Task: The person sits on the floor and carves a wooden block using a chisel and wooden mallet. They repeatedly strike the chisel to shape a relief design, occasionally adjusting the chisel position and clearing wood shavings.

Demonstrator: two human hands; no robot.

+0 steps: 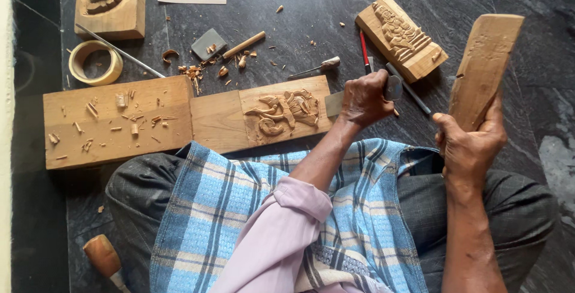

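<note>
Head view, looking down over a seated carver's lap: left hand (365, 98) reaches forward, wrist bent, fingers curled shut around a flat-bladed chisel (335, 102) whose blade lies at the right end of the carved relief panel (281, 113) on the dark stone floor (287, 17). Right hand (470, 140), forearm raised, fingers wrapped tight around the lower end of a wooden mallet (482, 68) held upright, well apart from the chisel
</note>
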